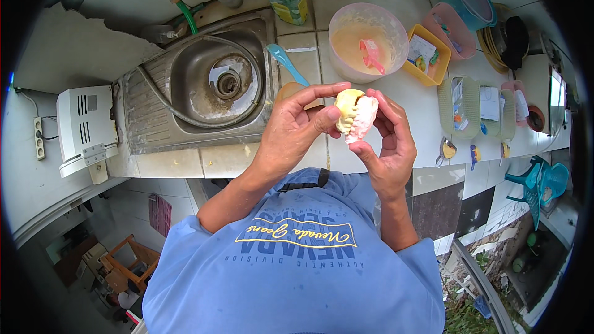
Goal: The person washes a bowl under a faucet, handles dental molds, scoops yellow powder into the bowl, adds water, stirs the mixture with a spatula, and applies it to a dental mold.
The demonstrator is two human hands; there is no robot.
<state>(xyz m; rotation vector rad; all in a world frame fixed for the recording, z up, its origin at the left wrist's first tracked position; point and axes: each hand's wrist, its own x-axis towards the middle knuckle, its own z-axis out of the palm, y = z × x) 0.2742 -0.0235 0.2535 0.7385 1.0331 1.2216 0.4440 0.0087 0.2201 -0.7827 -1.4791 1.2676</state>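
Above the counter's front edge, a yellow dental cast (pixel 346 110) and a pinkish-white dental cast (pixel 364 118) are held against each other, their tooth rows meeting. The fingers and thumb of my left hand (pixel 303 120) grip the yellow one from its left side. My right hand (pixel 391 142) pinches the pale one between thumb and fingers. Just beyond them stands a translucent pink tub (pixel 342 24) with a cream-coloured layer inside and a pink scoop (pixel 371 55) in it. A blue spatula (pixel 288 65) lies to the left of the tub.
A steel sink (pixel 179 80) with a hose is on the left, beside a soap bottle (pixel 289 3). Yellow (pixel 442 68), pink (pixel 461 52) and pale green (pixel 445 108) baskets line the right. Small bags hang below the counter's right edge. A teal chair (pixel 538 182) stands farther right.
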